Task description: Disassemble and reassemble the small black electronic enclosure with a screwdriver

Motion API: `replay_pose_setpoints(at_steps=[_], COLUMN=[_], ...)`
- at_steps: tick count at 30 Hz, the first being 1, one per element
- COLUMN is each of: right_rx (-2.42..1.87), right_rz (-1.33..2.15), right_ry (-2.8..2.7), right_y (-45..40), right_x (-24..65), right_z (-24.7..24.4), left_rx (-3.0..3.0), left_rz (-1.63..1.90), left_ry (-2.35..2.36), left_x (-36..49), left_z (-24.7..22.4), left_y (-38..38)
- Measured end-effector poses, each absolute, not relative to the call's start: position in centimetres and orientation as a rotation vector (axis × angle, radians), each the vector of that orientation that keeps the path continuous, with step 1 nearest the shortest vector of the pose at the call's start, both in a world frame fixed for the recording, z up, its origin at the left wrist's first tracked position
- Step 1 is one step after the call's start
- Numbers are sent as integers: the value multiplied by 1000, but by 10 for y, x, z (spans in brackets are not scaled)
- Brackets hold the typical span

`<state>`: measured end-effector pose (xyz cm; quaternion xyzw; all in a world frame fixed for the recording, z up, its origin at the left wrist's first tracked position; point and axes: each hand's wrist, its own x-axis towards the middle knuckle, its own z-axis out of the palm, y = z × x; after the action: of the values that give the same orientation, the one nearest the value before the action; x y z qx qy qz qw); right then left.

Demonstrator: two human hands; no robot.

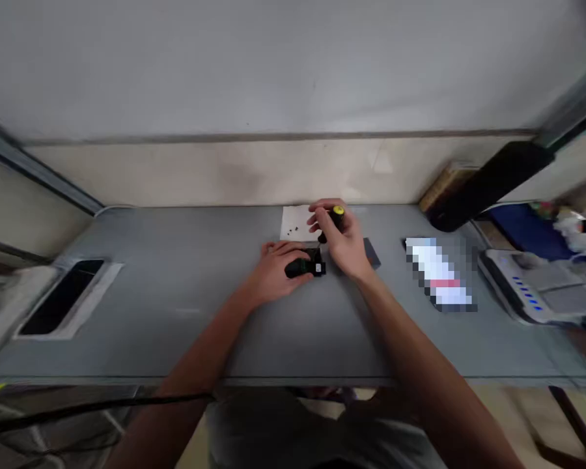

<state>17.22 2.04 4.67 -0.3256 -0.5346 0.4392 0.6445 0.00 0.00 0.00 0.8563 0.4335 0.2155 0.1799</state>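
My left hand (276,270) is closed around a small black device (316,266) on the grey table, its fingers across the device's left side. A screwdriver (337,217) with a black handle and yellow end is in my right hand (346,246), held tilted with its shaft pointing down at the device. Behind the device lies a white sheet of paper (289,218) with several tiny dark pieces (295,228), perhaps screws. A dark flat block (372,253) rests just right of my right hand, partly hidden by it.
A dark phone (62,297) lies on white paper at the left of the grey table (176,286). To the right are a pixelated bright screen (439,273), a black cylinder (488,185) leaning by the wall, and a white device with blue lights (542,286).
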Motion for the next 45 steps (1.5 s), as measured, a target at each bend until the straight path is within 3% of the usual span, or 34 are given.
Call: replay_pose_setpoints(at_steps=[10, 22, 30, 40, 45], right_rx=[-698, -715, -663, -688, -690], right_rz=[1119, 1056, 1264, 1117, 1264], right_ry=[-958, -997, -969, -1033, -985], right_y=[26, 23, 23, 22, 20], right_x=[173, 178, 182, 178, 180], right_z=[37, 40, 42, 43, 49], left_rx=[2397, 2363, 2351, 2392, 2397], left_rz=[607, 629, 666, 646, 643], left_ry=[1237, 1246, 1260, 1225, 1220], left_x=[2, 3, 5, 3, 2], left_z=[3, 9, 6, 5, 4], left_y=[1, -1, -2, -1, -1])
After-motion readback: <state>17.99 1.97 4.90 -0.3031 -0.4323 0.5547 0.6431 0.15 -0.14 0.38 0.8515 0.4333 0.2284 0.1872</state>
